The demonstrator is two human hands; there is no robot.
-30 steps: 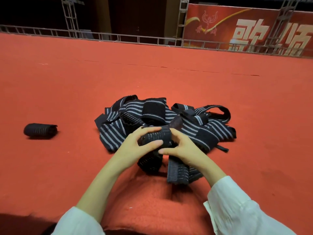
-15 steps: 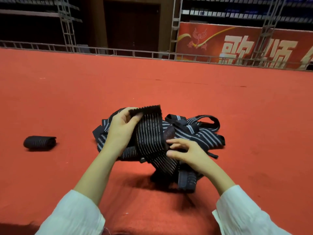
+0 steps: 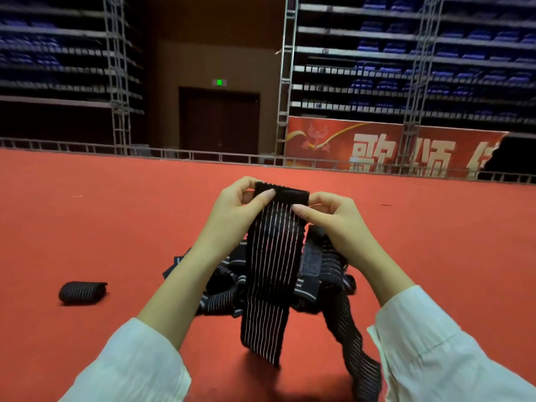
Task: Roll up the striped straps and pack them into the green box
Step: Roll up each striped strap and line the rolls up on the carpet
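Between left hand (image 3: 237, 208) and right hand (image 3: 333, 217), striped strap (image 3: 271, 271) pinched at top corners, hanging down. Below hands: strap pile (image 3: 324, 274) on red carpet (image 3: 116, 221). Far left of left hand, rolled strap (image 3: 82, 292). Beyond hands, carpet edge railing (image 3: 203, 155).

The red banner (image 3: 377, 152) reads 歌颂, then perhaps a cut-off third character.
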